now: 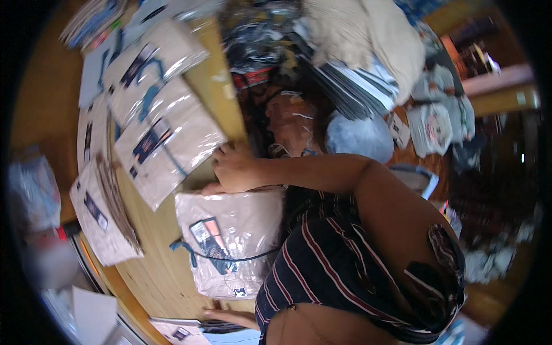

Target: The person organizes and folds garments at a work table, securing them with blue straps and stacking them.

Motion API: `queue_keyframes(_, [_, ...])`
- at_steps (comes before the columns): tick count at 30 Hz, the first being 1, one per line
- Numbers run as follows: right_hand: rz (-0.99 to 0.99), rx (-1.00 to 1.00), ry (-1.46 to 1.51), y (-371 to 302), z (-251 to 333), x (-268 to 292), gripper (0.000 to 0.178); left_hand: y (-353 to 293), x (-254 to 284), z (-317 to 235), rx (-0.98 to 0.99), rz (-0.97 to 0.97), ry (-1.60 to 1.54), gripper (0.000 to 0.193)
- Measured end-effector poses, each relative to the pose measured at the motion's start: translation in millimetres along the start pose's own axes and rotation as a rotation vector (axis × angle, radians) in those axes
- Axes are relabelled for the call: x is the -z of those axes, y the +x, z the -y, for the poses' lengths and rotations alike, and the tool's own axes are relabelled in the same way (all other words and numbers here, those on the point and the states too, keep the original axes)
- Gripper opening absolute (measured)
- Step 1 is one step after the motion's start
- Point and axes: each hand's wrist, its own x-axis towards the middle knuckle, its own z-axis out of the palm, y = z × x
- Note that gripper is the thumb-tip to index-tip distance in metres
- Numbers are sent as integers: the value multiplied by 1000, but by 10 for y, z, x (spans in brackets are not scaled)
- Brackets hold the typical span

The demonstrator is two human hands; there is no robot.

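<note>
In front of my body lies a clear plastic packet with folded beige cloth (247, 213), a dark tag card and a dark blue cord across it. My right hand (233, 168) is at its upper edge, fingers curled and one finger against the edge; what they hold, if anything, is hidden. Below the packet's lower edge my left hand (221, 312) rests with fingers apart, holding nothing I can see. Just beyond my right hand are similar beige packets (172, 135), overlapping and bound with blue cord.
A stack of beige packets (106, 215) lies along the table's (149, 282) far side. Another pale packet (178, 332) sits by my left hand. Past the table edge are folded dark and white cloths (351, 86), a beige cloth bundle (368, 40) and plastic bags (428, 129).
</note>
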Motion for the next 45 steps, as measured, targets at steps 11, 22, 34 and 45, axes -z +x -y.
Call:
queue_keyframes(11, [151, 102, 1876, -1503, -701, 68, 82, -228, -828, -707, -373, 764, 341, 50])
queue_keyframes(22, [-1309, -849, 1883, -4195, -1716, 239, 50, -3354, -2902, -631, -972, 1893, 54, 53])
queue_keyframes(34, [-2341, -1571, 682, -6927, -4010, -101, 76, -3836, -3123, 209, -815, 2076, 696, 61])
queue_keyframes(45, [-1119, -1607, 1577, -6459, -4285, -1442, 40, -3626, -2456, 267, -475, 1789, 895, 62])
